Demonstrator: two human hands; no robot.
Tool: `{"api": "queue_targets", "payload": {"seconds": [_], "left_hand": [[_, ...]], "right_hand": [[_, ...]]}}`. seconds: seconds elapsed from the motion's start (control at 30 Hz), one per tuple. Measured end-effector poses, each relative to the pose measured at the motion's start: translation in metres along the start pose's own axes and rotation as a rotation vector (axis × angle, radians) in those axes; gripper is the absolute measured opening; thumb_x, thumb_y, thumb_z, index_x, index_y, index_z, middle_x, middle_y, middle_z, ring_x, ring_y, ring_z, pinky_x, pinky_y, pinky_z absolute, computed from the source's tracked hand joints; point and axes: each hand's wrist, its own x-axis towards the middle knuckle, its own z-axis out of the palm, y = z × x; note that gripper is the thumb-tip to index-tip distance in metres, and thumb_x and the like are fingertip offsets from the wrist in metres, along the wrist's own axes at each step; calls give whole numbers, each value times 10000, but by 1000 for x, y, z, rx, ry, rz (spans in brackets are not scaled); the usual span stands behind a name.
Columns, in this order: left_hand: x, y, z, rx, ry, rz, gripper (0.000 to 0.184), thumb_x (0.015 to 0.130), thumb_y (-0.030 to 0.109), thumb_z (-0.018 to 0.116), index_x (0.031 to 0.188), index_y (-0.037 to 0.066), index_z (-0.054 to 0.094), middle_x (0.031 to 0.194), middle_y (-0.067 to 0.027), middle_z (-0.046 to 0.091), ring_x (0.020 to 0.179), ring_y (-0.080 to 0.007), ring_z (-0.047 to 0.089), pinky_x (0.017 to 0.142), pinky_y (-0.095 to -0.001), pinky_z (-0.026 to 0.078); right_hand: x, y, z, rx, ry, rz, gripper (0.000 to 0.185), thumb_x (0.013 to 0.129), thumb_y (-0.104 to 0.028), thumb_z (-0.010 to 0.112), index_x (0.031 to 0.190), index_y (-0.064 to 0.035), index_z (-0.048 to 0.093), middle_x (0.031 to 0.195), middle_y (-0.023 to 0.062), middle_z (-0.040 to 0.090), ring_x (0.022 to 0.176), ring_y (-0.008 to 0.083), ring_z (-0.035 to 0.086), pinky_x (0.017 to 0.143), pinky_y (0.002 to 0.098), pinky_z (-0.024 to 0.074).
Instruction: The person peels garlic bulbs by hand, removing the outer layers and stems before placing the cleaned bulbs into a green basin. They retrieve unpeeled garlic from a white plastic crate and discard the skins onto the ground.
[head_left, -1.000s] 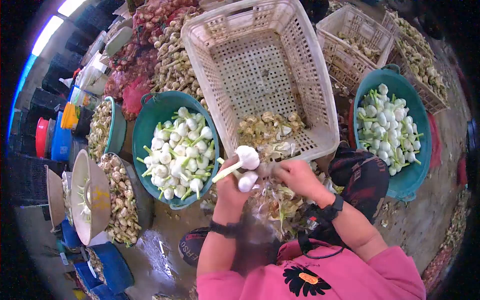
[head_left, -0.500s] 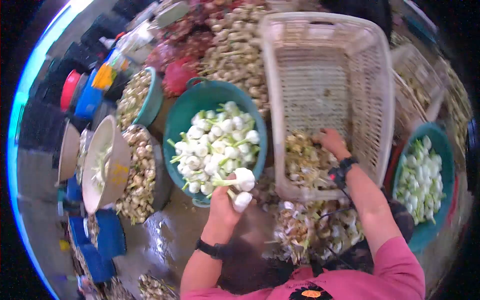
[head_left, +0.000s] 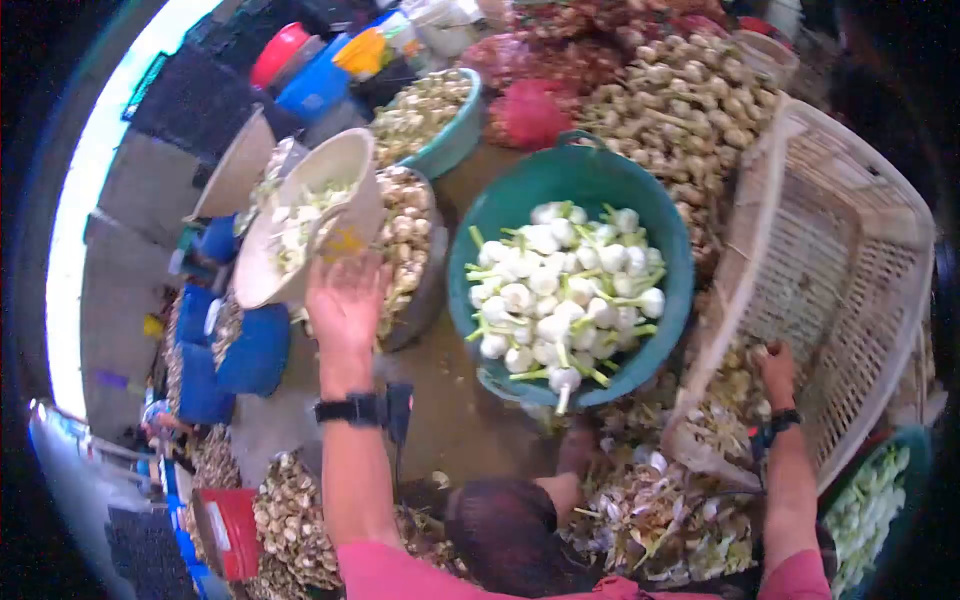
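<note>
My left hand (head_left: 346,295) is stretched out with its fingers apart and nothing in it. It is at the near side of a tilted beige bowl (head_left: 262,262) that holds pale green and white pieces. My right hand (head_left: 776,374) is low inside the white plastic crate (head_left: 745,290), fingers curled beside unpeeled garlic (head_left: 735,385); what it grips is too small to make out. Between my hands stands a teal tub (head_left: 655,205) of clean white garlic bulbs (head_left: 560,285) with short green stems.
Behind the teal tub lies a heap of untrimmed garlic (head_left: 690,100) beside red net bags (head_left: 535,112). Another teal tub (head_left: 835,500) is at the lower right. Blue containers (head_left: 255,350) and a red bucket (head_left: 228,530) stand on the left. Peelings (head_left: 660,510) lie near my legs.
The view has swung left. The two white bulbs have left my left hand, which has opened and moved left to the beige bowl. My right hand has moved from near my left hand into the crate.
</note>
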Motion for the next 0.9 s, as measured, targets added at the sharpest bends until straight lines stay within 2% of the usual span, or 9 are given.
{"api": "queue_targets", "payload": {"seconds": [0.07, 0.13, 0.17, 0.23, 0.3, 0.37, 0.6, 0.7, 0.9], "left_hand": [[-13, -45, -20, 143, -265, -223, 420, 889, 297, 522, 1176, -8, 487, 1206, -189, 532, 1080, -346, 545, 919, -515, 443], [-75, -90, 21, 280, -420, -362, 283, 890, 230, 528, 1074, 16, 554, 1026, -148, 629, 895, -302, 629, 762, -442, 528], [-115, -108, 46, 403, -437, -364, 272, 883, 211, 546, 1079, 21, 546, 1052, -153, 609, 852, -275, 637, 681, -377, 544], [-170, -136, 72, 614, -638, -396, 387, 868, 179, 578, 1197, 5, 472, 1129, -136, 556, 894, -279, 627, 690, -336, 537], [-205, -157, 81, 646, -905, -461, 524, 836, 104, 620, 1294, -10, 392, 1184, -119, 523, 932, -233, 609, 733, -335, 532], [-238, -172, 84, 444, -957, -486, 520, 820, 73, 639, 1284, -13, 419, 1151, -102, 555, 928, -182, 601, 756, -314, 530], [-276, -187, 57, 378, -851, -531, 440, 791, 10, 654, 1208, -8, 515, 1076, -69, 605, 924, -127, 588, 792, -263, 508], [-280, -200, 50, 537, -1018, -121, 434, 764, -35, 651, 1179, 2, 532, 1047, -56, 605, 919, -113, 578, 797, -249, 494], [-288, -195, 56, 321, -1040, -315, 489, 802, -37, 632, 1255, -17, 447, 1176, -86, 521, 1014, -151, 564, 872, -279, 477]], "right_hand": [[-40, -67, -41, 335, 43, 41, 425, 683, -62, 676, 1090, 1, 572, 972, 105, 628, 848, 194, 604, 746, 312, 499], [-76, -110, -71, 818, -54, -40, 429, 692, 8, 610, 1119, 0, 567, 1049, 93, 610, 903, 178, 591, 793, 285, 485], [-104, -140, -83, 896, -26, -52, 403, 704, -6, 620, 1105, -17, 575, 1040, 81, 614, 908, 167, 587, 807, 282, 479], [-156, -186, -104, 1121, -170, -216, 379, 714, -11, 655, 1085, -36, 576, 1006, 58, 625, 920, 140, 593, 810, 290, 494], [-204, -219, -122, 1173, -222, -236, 424, 668, 21, 691, 1066, -33, 553, 1059, 58, 603, 956, 157, 584, 844, 302, 485], [-230, -223, -121, 1213, -202, -390, 395, 673, 19, 692, 1037, -29, 546, 1092, 67, 586, 994, 167, 562, 876, 300, 461], [-274, -212, -145, 934, -194, -373, 311, 750, -77, 683, 1017, 0, 543, 1043, 77, 597, 946, 133, 561, 823, 269, 463], [-282, -216, -153, 719, -198, -181, 323, 767, -99, 681, 1041, 10, 549, 995, 67, 614, 886, 117, 574, 761, 247, 478], [-295, -212, -157, 934, -82, -290, 332, 783, -46, 670, 1087, 12, 552, 1075, 89, 614, 933, 131, 585, 812, 260, 478]]}}
